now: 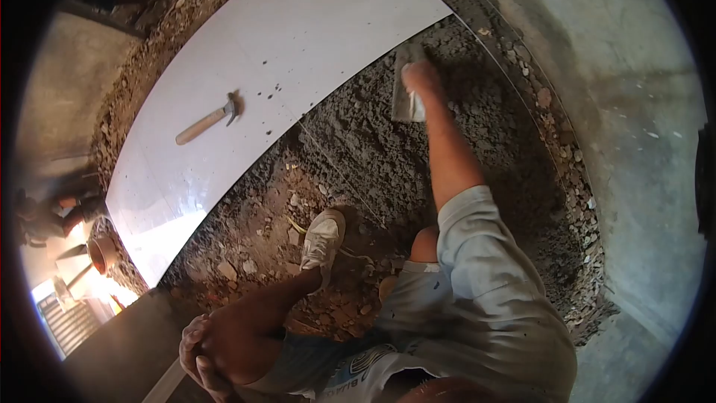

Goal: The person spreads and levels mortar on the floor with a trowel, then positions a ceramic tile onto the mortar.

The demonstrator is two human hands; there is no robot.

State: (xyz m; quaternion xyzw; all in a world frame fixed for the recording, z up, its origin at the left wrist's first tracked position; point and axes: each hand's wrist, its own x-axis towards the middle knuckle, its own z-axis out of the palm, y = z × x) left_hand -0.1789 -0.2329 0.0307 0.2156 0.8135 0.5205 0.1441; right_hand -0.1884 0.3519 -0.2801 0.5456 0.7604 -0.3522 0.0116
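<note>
My right hand (423, 80) is closed around the handle of a flat rectangular plastering trowel (401, 93). The trowel's blade lies against grey, wet-looking mortar (365, 119), close to the edge of the laid white tiles (283, 52). Down at the lower left, my left hand (200, 354) rests over my bent knee, its fingers spread apart with no tool in them. On the tiles lies a claw hammer (210, 119) with a wooden handle, apart from both hands. Dark mortar crumbs dot the tile surface near it.
A thin string (339, 172) crosses the mortar, and another line runs along the right side. Rubble (574, 172) borders the concrete wall (641, 142). My shoe (323, 240) stands on stony soil. A reddish-brown container (101, 254) and a shovel-like tool are at the left.
</note>
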